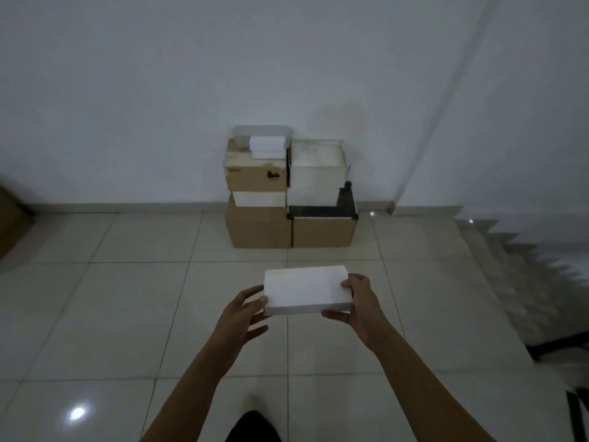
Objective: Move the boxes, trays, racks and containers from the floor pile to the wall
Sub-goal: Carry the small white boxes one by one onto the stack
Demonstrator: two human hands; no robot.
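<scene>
White box (306, 290) clamped between left hand (243, 314) and right hand (357, 303), well short of wall stack (287, 189); bare tiled floor (127, 314) between.

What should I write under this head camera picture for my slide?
Both hands, left hand and right hand, carry a white box toward stacked boxes.

Three cardboard boxes (258, 226), two hands (242, 314)

Both hands, left hand (245, 309) and right hand (358, 301), hold white box (306, 290) before wall stack (288, 189)
</scene>
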